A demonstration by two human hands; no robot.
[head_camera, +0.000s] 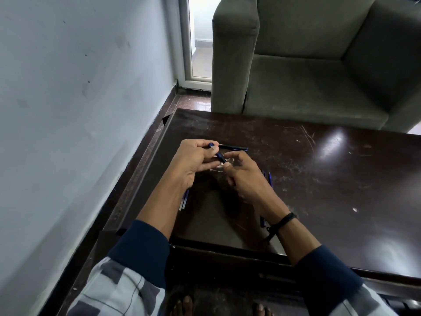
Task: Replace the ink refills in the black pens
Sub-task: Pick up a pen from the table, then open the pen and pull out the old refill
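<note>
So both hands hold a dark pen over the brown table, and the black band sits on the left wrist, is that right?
Not quite: the head view shows the black band on the right wrist, not the left. The rest holds: the left hand and right hand both hold the dark pen over the brown table.

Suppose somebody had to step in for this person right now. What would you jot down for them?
The left hand grips one end of a dark pen; the right hand pinches the other, above the table.
A second pen lies just beyond the hands. Thin refills lie under the left wrist; blue pieces lie right of the right hand.
Done: cannot tell.
Left: likely finish this pen, then the second.
</note>
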